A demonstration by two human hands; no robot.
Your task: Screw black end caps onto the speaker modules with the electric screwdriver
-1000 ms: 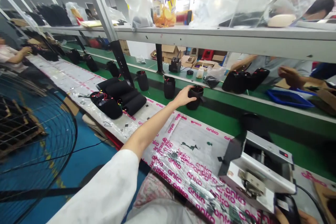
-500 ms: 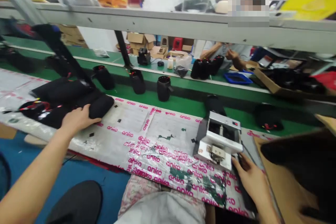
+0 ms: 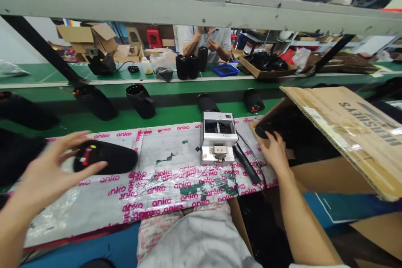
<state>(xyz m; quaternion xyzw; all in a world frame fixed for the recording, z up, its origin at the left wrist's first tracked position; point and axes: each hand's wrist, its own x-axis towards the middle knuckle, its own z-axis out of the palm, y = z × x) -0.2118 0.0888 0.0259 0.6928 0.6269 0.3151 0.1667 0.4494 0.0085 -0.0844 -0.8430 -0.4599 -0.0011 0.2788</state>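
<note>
My left hand [image 3: 59,167] is spread around the wired end of a black fabric-covered cylinder [image 3: 121,157], its thumb stretched across the near side. Red, white and yellow connectors [image 3: 89,153] show at that end. The cylinder lies on its side on the work surface. At the mouth of a cardboard box, my right hand [image 3: 274,153] has its fingers curled on a dark rounded piece [image 3: 263,130], mostly hidden inside the box. Between both hands stands a small silver machine [image 3: 219,138] with a black-sleeved cable [image 3: 246,163] beside it.
The cardboard box [image 3: 342,134] stands at the right with its flap raised. More black cylinders [image 3: 141,100] stand or lean on the green bench [image 3: 176,111] behind. A metal shelf beam [image 3: 141,6] crosses above. A co-worker [image 3: 216,44] sits opposite.
My view has swung right. My left hand has come off the pile of black cylinders and a single one now lies by it. My right hand has moved from beside the silver machine to the box.
</note>
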